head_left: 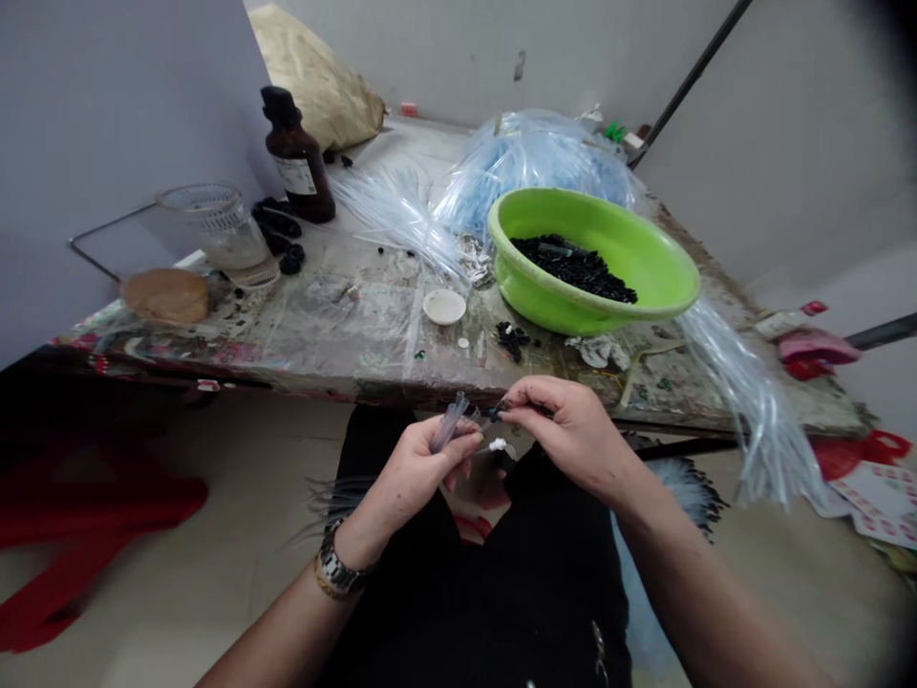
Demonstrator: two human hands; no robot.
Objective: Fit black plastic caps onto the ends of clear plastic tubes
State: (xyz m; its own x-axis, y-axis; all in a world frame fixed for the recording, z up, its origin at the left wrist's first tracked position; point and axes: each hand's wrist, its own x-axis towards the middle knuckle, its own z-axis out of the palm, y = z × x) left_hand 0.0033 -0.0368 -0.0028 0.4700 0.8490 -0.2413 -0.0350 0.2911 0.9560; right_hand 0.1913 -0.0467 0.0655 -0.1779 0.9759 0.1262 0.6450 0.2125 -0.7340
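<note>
My left hand is closed around a small bundle of clear plastic tubes, whose cut ends point up and away from me. The tubes' long tails trail out behind the wrist on the left. Between thumb and fingers, my right hand pinches a small black piece against the end of one tube. A small white piece shows just below, between the hands. Both hands are above my lap, in front of the table edge. On the table ahead, a green basin holds many similar black pieces.
Bundles of clear tubing lie behind the basin, and more tubing hangs over the right edge. A brown bottle, a glass jar and a round wooden-looking disc stand at left. A white cap lies near the front.
</note>
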